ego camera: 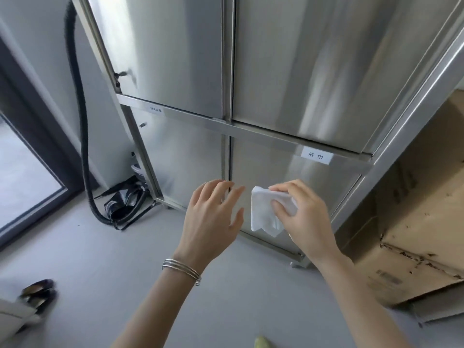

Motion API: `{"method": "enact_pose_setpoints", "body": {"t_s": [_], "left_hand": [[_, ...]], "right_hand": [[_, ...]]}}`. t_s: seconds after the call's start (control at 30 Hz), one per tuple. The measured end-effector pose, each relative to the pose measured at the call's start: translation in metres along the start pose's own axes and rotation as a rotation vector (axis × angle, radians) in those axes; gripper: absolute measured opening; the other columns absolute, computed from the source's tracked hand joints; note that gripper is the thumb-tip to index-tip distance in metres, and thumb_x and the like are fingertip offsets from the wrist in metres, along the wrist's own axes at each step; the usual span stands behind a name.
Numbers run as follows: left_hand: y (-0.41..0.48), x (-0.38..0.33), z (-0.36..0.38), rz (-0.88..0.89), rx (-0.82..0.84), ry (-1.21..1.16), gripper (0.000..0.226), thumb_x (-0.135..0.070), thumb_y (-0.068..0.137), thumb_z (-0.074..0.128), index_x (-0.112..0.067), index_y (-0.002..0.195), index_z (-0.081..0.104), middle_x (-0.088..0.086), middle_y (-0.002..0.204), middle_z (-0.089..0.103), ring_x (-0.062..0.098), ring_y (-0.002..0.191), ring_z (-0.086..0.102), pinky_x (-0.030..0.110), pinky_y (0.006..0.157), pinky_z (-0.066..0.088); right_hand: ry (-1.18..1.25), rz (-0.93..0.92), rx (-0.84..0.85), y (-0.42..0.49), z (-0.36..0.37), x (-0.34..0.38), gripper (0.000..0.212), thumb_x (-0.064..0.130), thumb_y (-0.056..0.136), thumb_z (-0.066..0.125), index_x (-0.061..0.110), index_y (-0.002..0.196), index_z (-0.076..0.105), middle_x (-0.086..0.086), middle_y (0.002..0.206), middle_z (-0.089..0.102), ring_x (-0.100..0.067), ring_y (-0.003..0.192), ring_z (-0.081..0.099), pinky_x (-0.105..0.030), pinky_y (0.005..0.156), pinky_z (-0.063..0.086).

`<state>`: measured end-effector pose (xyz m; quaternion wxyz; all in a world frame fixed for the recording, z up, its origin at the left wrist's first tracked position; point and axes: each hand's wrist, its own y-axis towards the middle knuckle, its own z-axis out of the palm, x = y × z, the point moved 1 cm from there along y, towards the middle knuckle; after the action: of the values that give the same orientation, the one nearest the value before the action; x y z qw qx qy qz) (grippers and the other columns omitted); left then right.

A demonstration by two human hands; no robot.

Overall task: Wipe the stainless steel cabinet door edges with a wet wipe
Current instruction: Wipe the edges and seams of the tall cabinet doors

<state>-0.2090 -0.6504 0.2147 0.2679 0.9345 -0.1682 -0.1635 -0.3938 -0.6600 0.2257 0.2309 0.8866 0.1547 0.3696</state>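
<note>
The cabinet [288,71] runs off the top of the frame, and both hands cover a good chunk of the lower doors, so their bottom edges are mostly out of sight. The small label [156,110] on the left is too blurry to read. Something yellow-green [262,342] is cut off at the bottom edge, no idea what it is.

The right hand [303,217] pinches a white wipe [263,212] between thumb and fingers, and part of the wipe is tucked away under those fingers. It sits in front of the lower right door [263,169], just right of the vertical seam between the two lower doors. Its long axis runs roughly up and down, with the loose, ragged end hanging toward the floor [100,259]. Can't tell if it's actually pressed on the steel.

The left hand [211,217] is loose, fingers spread, holding nothing, with fingertips up by that seam. Whether they touch it is hard to say.
</note>
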Motion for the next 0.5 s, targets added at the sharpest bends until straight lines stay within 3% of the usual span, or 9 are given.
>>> {"method": "enact_pose_setpoints", "body": {"t_s": [0.3, 0.5], "left_hand": [[0.005, 0.1, -0.006, -0.064, -0.042, 0.118, 0.035, -0.018, 0.079, 0.074, -0.012, 0.113, 0.069, 0.004, 0.105, 0.069, 0.027, 0.094, 0.065, 0.041, 0.088, 0.051], [0.038, 0.177, 0.003, -0.147, 0.06, 0.18, 0.034, -0.019, 0.079, 0.073, -0.013, 0.112, 0.069, 0.002, 0.101, 0.069, 0.026, 0.089, 0.066, 0.04, 0.084, 0.053]], "right_hand": [[0.061, -0.032, 0.084, 0.057, 0.09, 0.021, 0.024, 0.005, 0.08, 0.067, 0.023, 0.096, 0.064, 0.014, 0.094, 0.062, -0.004, 0.085, 0.057, -0.02, 0.074, 0.044], [0.081, -0.022, 0.102, 0.118, 0.164, 0.025, 0.022, 0.004, 0.079, 0.067, 0.02, 0.094, 0.066, 0.013, 0.093, 0.063, -0.004, 0.082, 0.056, -0.02, 0.07, 0.043]]}}
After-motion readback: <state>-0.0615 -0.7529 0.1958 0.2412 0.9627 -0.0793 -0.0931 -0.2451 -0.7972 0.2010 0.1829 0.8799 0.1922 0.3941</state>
